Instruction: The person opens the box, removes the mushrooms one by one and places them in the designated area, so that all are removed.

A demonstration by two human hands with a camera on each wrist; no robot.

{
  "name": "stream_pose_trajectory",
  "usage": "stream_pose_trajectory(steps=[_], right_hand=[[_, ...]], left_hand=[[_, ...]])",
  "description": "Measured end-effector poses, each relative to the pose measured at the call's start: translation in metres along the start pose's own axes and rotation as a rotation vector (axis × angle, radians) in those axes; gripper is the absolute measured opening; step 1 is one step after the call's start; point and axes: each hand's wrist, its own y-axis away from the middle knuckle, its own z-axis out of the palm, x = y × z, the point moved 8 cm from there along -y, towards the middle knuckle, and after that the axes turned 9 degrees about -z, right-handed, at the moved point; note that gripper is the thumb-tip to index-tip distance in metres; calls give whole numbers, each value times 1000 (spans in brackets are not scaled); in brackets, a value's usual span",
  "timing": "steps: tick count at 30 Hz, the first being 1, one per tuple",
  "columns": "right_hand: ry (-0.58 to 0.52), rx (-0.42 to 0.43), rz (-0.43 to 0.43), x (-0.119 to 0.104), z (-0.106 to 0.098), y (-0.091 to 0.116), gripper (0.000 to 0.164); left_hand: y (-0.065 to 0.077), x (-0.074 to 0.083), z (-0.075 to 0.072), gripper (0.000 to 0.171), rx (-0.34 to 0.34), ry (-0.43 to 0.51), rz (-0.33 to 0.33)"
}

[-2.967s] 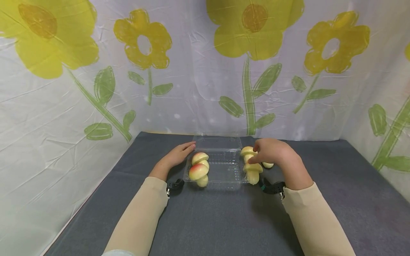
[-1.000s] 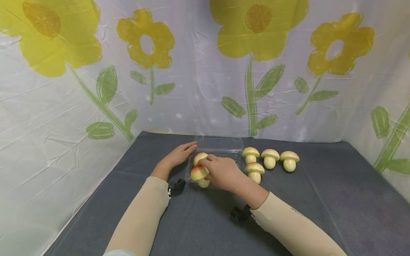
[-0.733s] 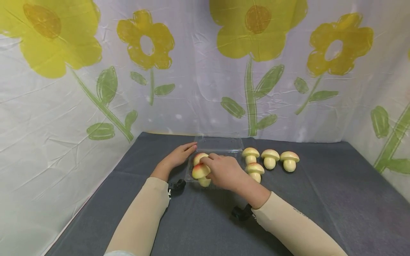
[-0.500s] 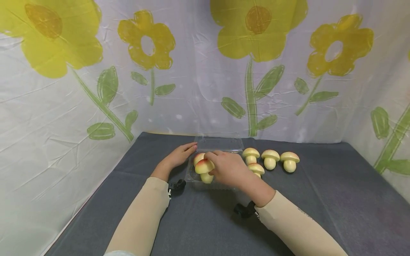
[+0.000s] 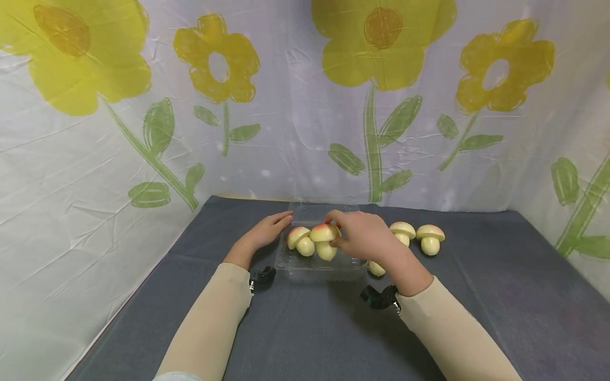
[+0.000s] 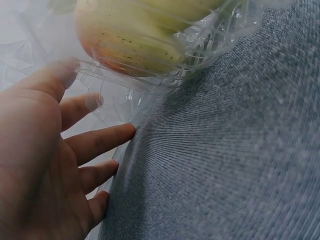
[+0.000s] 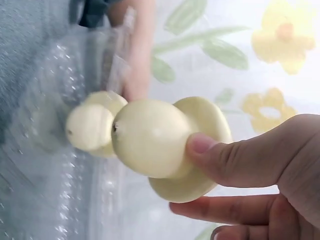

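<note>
A clear plastic clamshell container point(image 5: 310, 271) lies open on the grey cloth. My right hand point(image 5: 335, 234) pinches a yellow toy mushroom with a reddish cap point(image 5: 324, 241) by its cap, held just above the container. The right wrist view shows that mushroom point(image 7: 160, 145) between thumb and fingers. A second mushroom point(image 5: 299, 238) lies inside the container at its left, and shows too in the right wrist view point(image 7: 92, 125). My left hand point(image 5: 272, 223) rests flat against the container's left wall, fingers straight point(image 6: 100, 142), beside the mushroom behind the plastic point(image 6: 135, 35).
Two more mushrooms point(image 5: 402, 232) point(image 5: 430, 238) stand on the cloth right of the container; another one point(image 5: 376, 268) lies partly hidden under my right wrist. Flower-printed sheets point(image 5: 305, 106) close in the back and both sides. Grey cloth point(image 5: 310, 328) stretches toward me.
My right hand came from the mushrooms at the right to the container, gripped the front mushroom inside it, and has lifted it up and to the right. The left hand has stayed put.
</note>
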Motion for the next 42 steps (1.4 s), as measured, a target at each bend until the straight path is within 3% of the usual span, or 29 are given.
stream_pose_trajectory(steps=[30,42], right_hand=[[-326,-205,189,60,-20,38,42],[-309,-286,314,84,-24,56,51]], left_hand=[[-3,-6,1,62,-10,4,-26],[1,-3,0,58,-11,1,-21]])
